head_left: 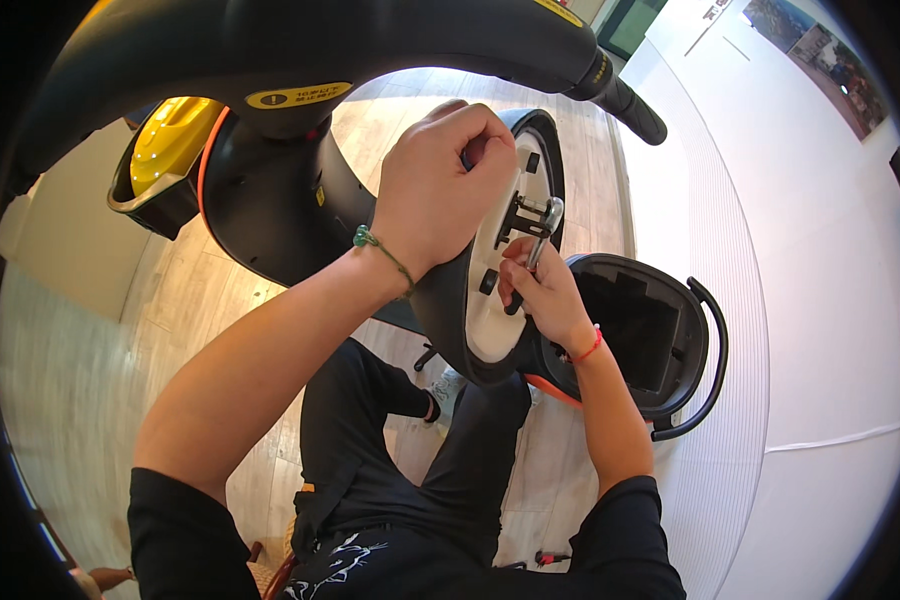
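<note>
A black scooter seat [448, 320] is tipped up in front of me, its white underside [490, 338] facing right. My left hand [445, 175] is closed at the seat's upper edge, its fingertips mostly hidden. In my right hand [542, 290] is a ratchet wrench [537, 248] with a silver head and a dark handle. The wrench head meets a black metal bracket [518, 222] with a bolt on the underside. Round black rubber pads [489, 281] sit on the underside near the bracket.
Black handlebars [410, 45] arch across the top. A front basket [160, 200] holds a yellow helmet-like object [175, 145]. Right of the seat lies an open black storage compartment [625, 330] with a curved grab rail [720, 360]. A white ribbed wall [710, 250] stands at right. A red-and-black object [550, 558] lies on the floor.
</note>
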Demonstrator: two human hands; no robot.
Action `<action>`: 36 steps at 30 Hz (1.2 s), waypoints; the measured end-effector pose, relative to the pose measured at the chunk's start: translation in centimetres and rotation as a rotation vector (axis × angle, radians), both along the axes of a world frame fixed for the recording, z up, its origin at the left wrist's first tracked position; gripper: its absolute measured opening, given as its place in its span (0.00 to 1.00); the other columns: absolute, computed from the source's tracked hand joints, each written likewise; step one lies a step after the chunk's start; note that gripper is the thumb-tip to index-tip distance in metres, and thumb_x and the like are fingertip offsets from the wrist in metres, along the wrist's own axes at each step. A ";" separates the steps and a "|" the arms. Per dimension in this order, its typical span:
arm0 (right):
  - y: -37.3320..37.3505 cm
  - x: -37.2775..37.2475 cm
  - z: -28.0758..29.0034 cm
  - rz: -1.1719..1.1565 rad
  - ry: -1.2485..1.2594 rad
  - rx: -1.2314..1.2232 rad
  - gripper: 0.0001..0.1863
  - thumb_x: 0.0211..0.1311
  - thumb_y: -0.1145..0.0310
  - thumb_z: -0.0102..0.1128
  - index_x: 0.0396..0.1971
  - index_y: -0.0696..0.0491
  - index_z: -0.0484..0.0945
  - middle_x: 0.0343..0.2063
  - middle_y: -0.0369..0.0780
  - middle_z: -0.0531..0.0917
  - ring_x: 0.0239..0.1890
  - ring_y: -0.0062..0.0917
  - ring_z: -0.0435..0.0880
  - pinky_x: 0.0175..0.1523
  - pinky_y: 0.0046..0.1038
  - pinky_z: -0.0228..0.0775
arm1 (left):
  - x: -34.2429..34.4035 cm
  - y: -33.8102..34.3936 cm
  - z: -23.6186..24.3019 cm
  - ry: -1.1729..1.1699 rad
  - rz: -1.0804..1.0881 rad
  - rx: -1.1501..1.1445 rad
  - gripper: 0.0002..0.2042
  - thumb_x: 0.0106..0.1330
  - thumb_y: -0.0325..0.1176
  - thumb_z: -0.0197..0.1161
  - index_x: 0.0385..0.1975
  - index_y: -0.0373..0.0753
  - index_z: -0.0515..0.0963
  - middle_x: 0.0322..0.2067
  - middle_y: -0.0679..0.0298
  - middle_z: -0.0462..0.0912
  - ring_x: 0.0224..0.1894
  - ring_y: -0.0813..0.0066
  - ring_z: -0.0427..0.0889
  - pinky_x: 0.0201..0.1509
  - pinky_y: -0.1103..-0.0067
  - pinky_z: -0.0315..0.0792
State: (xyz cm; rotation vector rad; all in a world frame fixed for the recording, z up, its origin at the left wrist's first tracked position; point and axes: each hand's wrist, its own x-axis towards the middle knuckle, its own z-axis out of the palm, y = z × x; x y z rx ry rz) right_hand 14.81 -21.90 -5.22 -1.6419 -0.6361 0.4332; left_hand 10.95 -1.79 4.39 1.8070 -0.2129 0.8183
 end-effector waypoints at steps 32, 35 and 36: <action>2.4 9.8 4.2 -0.521 -1.462 -0.103 0.13 0.59 0.81 0.61 0.43 0.54 0.81 0.44 0.41 0.82 0.57 0.39 0.77 0.60 0.40 0.70 | 0.4 0.5 -0.1 -0.002 0.016 0.018 0.07 0.61 0.33 0.61 0.29 0.37 0.80 0.27 0.61 0.79 0.28 0.66 0.78 0.36 0.73 0.72; 1.8 8.7 2.1 -0.462 -1.208 -0.106 0.08 0.65 0.80 0.60 0.43 0.55 0.81 0.40 0.43 0.82 0.52 0.39 0.79 0.56 0.36 0.71 | 0.4 0.4 -0.3 -0.010 0.021 0.010 0.06 0.61 0.33 0.61 0.29 0.37 0.80 0.26 0.61 0.78 0.27 0.67 0.77 0.35 0.74 0.72; 1.4 8.5 1.5 -0.427 -1.002 -0.100 0.08 0.66 0.79 0.60 0.42 0.55 0.81 0.39 0.44 0.82 0.50 0.39 0.79 0.55 0.34 0.71 | 0.5 0.3 -0.3 -0.009 0.012 -0.013 0.06 0.61 0.33 0.61 0.29 0.37 0.80 0.26 0.61 0.78 0.27 0.67 0.77 0.35 0.74 0.72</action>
